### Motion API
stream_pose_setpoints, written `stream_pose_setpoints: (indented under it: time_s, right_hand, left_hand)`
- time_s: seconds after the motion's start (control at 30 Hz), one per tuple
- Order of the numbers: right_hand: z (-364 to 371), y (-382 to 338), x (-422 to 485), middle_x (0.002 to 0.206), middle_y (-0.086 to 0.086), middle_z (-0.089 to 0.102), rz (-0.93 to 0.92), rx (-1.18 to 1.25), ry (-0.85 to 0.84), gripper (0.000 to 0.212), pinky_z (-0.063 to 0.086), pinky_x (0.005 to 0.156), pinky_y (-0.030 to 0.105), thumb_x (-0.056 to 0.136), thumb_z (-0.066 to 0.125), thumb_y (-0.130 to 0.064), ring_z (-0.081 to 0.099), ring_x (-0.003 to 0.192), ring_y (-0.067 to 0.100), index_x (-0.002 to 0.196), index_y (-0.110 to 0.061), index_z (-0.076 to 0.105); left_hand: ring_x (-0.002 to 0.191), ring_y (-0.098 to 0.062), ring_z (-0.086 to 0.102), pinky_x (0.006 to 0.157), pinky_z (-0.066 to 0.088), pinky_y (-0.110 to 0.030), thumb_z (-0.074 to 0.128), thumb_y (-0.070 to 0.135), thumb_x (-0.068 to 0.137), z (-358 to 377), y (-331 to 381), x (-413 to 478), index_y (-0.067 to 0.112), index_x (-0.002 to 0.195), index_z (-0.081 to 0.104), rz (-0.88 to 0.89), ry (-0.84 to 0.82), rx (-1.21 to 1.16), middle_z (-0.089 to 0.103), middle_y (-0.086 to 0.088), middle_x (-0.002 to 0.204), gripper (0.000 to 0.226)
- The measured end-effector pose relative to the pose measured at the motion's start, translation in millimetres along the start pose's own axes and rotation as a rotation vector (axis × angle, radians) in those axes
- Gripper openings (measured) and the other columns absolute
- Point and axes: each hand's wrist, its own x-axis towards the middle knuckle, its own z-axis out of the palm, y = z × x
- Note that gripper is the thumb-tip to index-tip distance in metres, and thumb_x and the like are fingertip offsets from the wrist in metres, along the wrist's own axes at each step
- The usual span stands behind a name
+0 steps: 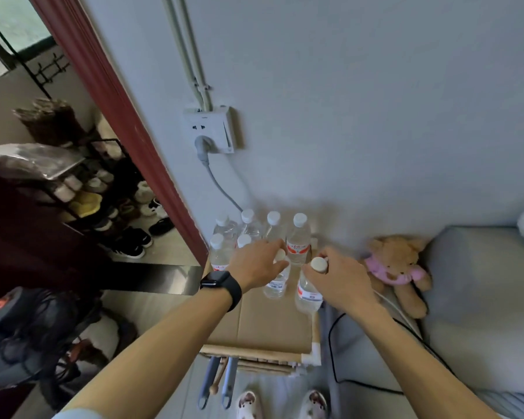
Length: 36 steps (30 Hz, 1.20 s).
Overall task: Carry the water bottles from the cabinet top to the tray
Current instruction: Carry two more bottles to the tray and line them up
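Cabinet top [263, 328], cardboard-covered, nearest the viewer: carries eight small water bottles, all upright or close to it. Left hand [259, 261], watch on the wrist: fingers [274, 246] curled over the cap of the front-left bottle [275, 284]. Right hand [342, 279]: fingers closed round the cap and neck of the front-right bottle [308, 296], which stands by the cabinet's right edge. Six further bottles [298, 243]: clustered behind, untouched, close to the wall. Handling, by my reckoning: full, so weighty for their size; thin clear plastic that dents if squeezed; smooth sides. The neck ridge under the cap gives a sure hold, the labelled waist a steadier one. Teddy bear [397, 267]: beside the cabinet, on the bed. Tray: not in sight.
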Motion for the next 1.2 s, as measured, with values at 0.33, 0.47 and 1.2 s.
stream_pose_setpoints:
  time_s: [0.33,0.47,1.2]
  right_hand:
    - [16.5,-0.3,18.9,0.084,-0.010,0.064,-0.092,0.013,-0.040,0.033,0.053,0.067,0.037,0.084,0.053,-0.062,0.061,0.076,0.015,0.099,-0.033,0.047]
    - [17.4,-2.9,24.8,0.087,-0.007,0.062,-0.096,-0.073,-0.046,0.036,0.046,0.065,0.034,0.089,0.049,-0.059,0.060,0.078,0.018,0.108,-0.028,0.047]
    - [15.8,-4.1,28.7,0.095,-0.006,0.058,-0.091,0.011,-0.008,0.025,0.045,0.073,0.035,0.087,0.059,-0.043,0.056,0.085,0.019,0.098,-0.022,0.052]
  left_hand:
    - [0.098,-0.023,0.063,0.077,0.051,-0.036,0.050,0.045,0.097,6.0,3.6,9.1,0.033,0.124,0.052,-0.052,0.011,0.036,0.061,-0.001,0.117,0.029]
    - [0.095,-0.027,0.064,0.080,0.054,-0.042,0.047,0.044,0.099,4.7,4.8,13.8,0.031,0.126,0.049,-0.041,0.030,0.145,0.062,-0.001,0.116,0.030]
    - [0.080,-0.026,0.064,0.062,0.043,-0.034,0.053,0.046,0.096,-26.7,1.1,44.3,0.016,0.110,0.057,0.217,-0.029,0.506,0.066,-0.004,0.092,0.034]
